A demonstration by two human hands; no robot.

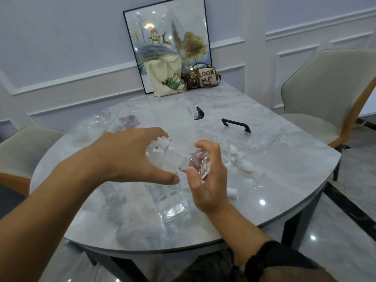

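Plastic first: a clear faceted plastic piece (pixel 175 157) hangs between my hands, above the near middle of the grey marble-patterned tabletop (pixel 284 180). My left hand (pixel 130 157) claws over its far end, fingers curled on top and thumb below. My right hand (pixel 205 180) wraps its pink-tinted near end, thumb pressed on the front. I cannot tell whether it is one piece or two. Right under it stands a clear rectangular acrylic box (pixel 173 204). Beyond lies a clear lid with a black handle (pixel 236 125), with white cotton wads (pixel 247 164) beside it. At the far edge a cream tote bag (pixel 166 78) leans on a framed deer picture (pixel 166 37).
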